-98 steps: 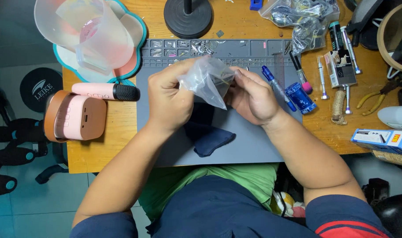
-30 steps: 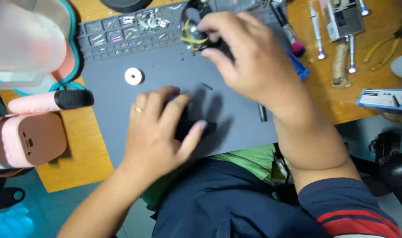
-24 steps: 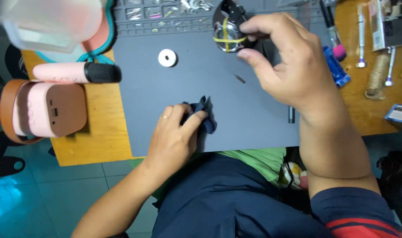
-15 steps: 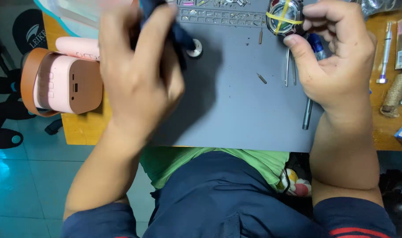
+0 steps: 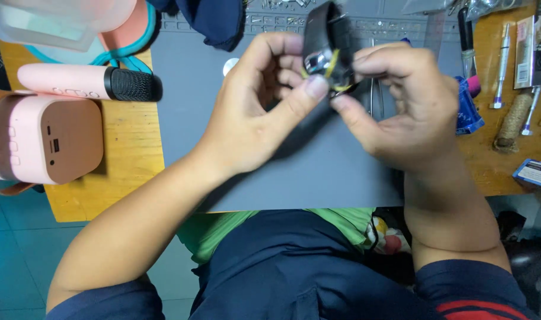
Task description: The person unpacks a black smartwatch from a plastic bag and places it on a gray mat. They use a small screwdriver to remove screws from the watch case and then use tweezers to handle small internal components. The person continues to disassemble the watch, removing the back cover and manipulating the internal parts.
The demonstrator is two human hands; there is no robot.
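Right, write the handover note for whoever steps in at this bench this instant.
Left hand: thumb and fingers pinch the small black part with yellow bands.
Right hand: grips the same part from the other side, above the grey mat.
Dark blue cloth lies at the mat's far edge; pink microphone and pink speaker box sit on the left.
Done: part is off the mat, in both hands.
Left: part not yet set down.

**Wooden worktop and its load**

Wooden worktop (image 5: pixel 128 160) carries a grey work mat (image 5: pixel 318 172) across its middle. Left edge: pink speaker box (image 5: pixel 45 139), pink microphone (image 5: pixel 86 83) beside it. Far edge of mat: dark blue cloth (image 5: pixel 214 21). Right edge: twine spool (image 5: pixel 510 121), screwdrivers (image 5: pixel 500 65), small blue box (image 5: pixel 536 173).
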